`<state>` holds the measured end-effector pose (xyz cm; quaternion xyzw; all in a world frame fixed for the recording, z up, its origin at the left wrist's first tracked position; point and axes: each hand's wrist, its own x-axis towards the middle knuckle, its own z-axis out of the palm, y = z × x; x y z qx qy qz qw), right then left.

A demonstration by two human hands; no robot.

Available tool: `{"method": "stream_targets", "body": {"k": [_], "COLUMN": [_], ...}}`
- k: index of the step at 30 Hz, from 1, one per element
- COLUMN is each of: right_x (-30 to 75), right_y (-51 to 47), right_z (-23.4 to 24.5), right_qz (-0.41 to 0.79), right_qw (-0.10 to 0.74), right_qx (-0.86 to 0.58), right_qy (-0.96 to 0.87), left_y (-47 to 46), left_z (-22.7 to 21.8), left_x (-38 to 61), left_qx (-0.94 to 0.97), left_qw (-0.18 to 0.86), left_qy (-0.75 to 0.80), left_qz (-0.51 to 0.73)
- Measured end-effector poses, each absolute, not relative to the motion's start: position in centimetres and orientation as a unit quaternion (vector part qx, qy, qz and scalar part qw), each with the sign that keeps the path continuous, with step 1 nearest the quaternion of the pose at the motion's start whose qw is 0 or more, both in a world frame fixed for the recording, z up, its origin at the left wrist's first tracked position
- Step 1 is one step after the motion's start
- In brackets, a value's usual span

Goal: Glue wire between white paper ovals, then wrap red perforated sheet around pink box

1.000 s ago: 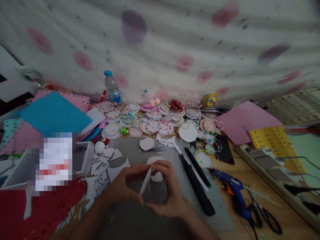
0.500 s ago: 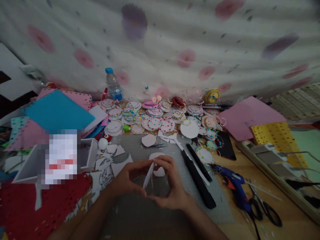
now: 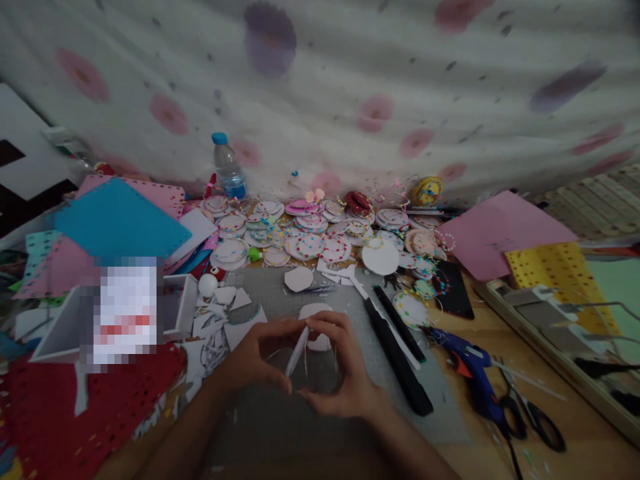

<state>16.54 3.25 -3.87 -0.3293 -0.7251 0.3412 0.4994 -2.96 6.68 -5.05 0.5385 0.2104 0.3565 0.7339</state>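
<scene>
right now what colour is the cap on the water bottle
Blue; the bottle cap shows best in the head view.

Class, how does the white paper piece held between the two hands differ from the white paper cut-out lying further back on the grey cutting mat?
The white paper piece stands on edge, showing as a thin strip; the white paper cut-out lies flat, showing its whole face. The left hand and right hand pinch the piece above the grey cutting mat; the cut-out rests on it, untouched. Both are plain white.
</scene>
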Motion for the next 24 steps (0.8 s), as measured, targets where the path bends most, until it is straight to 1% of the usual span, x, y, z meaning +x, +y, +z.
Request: {"method": "stream_targets", "body": {"k": [8, 17, 24], "right_x": [16.53, 16.37, 16.16], "right_y": [3.24, 3.23, 3.37], "right_z": [-3.96, -4.11, -4.41], "right_qz": [0.333, 0.368, 0.385], "right_qw": [0.501, 0.5, 0.528], "right_qx": [-0.336, -0.333, -0.325], "right_qy": [-0.725, -0.709, -0.684], "left_y": [6.65, 6.73, 6.42], "left_z": [-4.62, -4.45, -4.56], "left_x": [-2.71, -2.66, -2.53], "left_qx": [0.532, 0.511, 0.464], "left_qw": [0.738, 0.753, 0.775], "left_qy": [0.212, 0.217, 0.228], "left_qz": [0.356, 0.353, 0.364]}}
